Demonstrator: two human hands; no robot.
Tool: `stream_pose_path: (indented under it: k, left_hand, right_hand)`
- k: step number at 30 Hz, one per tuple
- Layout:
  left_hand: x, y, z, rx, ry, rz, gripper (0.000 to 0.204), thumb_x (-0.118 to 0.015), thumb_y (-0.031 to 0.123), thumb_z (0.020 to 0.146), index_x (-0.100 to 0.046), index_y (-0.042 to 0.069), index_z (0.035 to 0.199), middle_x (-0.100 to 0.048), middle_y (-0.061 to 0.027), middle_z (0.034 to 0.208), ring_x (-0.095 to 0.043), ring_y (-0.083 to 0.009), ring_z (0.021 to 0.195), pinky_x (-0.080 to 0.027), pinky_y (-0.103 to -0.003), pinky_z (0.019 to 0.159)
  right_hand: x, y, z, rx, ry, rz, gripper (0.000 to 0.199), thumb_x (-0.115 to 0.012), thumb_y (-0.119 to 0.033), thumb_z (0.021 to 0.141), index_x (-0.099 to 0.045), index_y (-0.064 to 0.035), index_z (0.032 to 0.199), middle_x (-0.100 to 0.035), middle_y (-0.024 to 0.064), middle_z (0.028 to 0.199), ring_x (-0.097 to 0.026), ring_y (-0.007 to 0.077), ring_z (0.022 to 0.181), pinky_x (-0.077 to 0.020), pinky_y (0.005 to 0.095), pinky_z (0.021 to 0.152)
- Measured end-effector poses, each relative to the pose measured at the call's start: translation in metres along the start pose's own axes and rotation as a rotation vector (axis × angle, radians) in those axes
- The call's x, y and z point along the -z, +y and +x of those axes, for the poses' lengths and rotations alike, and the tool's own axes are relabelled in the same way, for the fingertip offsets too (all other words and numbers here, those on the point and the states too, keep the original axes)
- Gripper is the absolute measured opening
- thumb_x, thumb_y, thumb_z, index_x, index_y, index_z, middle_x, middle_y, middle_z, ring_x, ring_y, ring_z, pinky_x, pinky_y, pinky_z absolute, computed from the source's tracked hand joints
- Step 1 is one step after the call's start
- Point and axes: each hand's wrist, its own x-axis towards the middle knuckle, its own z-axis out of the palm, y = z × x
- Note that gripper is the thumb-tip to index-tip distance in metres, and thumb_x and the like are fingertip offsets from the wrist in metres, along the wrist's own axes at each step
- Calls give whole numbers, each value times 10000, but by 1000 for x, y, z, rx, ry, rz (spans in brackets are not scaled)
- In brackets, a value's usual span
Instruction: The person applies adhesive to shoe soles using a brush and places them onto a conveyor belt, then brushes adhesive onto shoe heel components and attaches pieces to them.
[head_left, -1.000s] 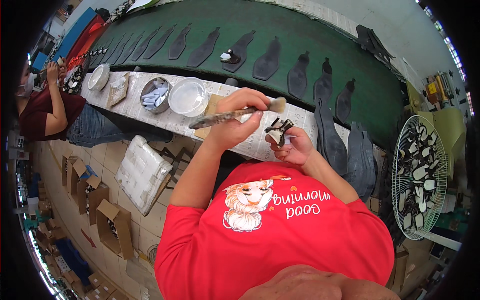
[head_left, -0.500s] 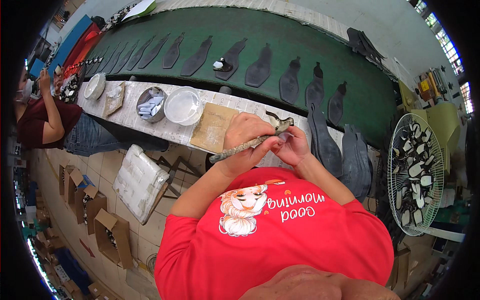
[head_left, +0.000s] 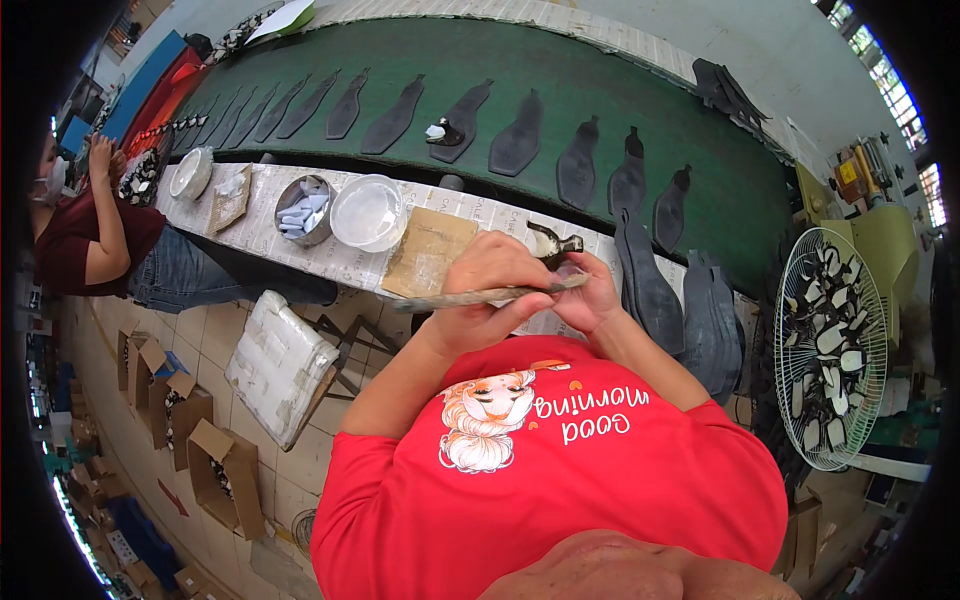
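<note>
Head view: the left hand [head_left: 490, 290] is closed around the handle of a long brush [head_left: 490, 295], which lies nearly level across the front of the person's red shirt [head_left: 560, 470], its bristle end reaching toward the right hand. The right hand [head_left: 590, 295] is pinched shut on a small dark shoe piece [head_left: 553, 243], held just above the brush tip; how many fingers grip it is hard to tell, since the left hand covers part of it.

Both hands hover over the near edge of the paper-covered work shelf [head_left: 300, 255]. On that shelf, just left of the hands, lies a square of brown cardboard [head_left: 430, 252]. Further left along the shelf stand a clear round plastic tub [head_left: 368, 212] and, touching it, a metal tin holding pale scraps [head_left: 303, 209].

Beyond the shelf runs a green conveyor belt [head_left: 600, 90] carrying a row of flat dark sole pieces [head_left: 518, 140]. Right of the hands, more dark sole pieces [head_left: 650, 285] are stacked at the shelf's end, and well right of those a wire fan guard [head_left: 830, 350] holds small dark and white parts. At the shelf's far left end sits another person in a dark red top [head_left: 70, 230]. Below the shelf, on the tiled floor, stand open cardboard boxes [head_left: 225, 470].
</note>
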Motion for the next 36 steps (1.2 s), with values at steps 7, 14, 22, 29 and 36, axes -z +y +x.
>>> stream_pose_path:
  k: [7,14,22,29,36]
  left_hand:
    - [-1,-5,-8,287,82,-92,147,-556,26,766,-609,9,902,-619,-113,775,-605,-218,722,-479,-308,640]
    - [-45,-25,-18,310,41,550,273,-640,14,697,-657,72,963,-628,-91,764,-626,-257,657,-488,-344,546]
    - [-39,-22,-18,363,69,405,207,-657,34,705,-664,76,908,-589,-74,737,-610,-253,657,-481,-344,555]
    - [-43,-22,-20,446,126,248,161,-693,26,712,-663,33,869,-597,-93,779,-599,-231,657,-468,-322,575]
    - [-49,-27,-25,354,103,317,163,-660,9,724,-672,52,881,-615,-81,840,-612,-227,684,-479,-318,575]
  right_hand:
    - [-19,-8,12,4,-7,74,202,-555,-239,911,-568,-50,980,-589,73,875,-539,200,744,-464,328,691]
    - [-25,2,20,-20,-118,82,221,-532,-275,940,-557,-56,928,-586,69,839,-554,164,726,-484,326,715]
    - [-45,10,13,314,58,-138,154,-575,-247,926,-575,-107,988,-583,-37,848,-556,75,719,-456,240,601]
    - [-34,6,14,353,29,-318,94,-603,-215,914,-562,-134,938,-529,-41,721,-487,56,603,-365,210,512]
    - [-32,12,21,471,38,-296,81,-601,-160,915,-568,-105,964,-513,-44,698,-455,44,564,-375,203,487]
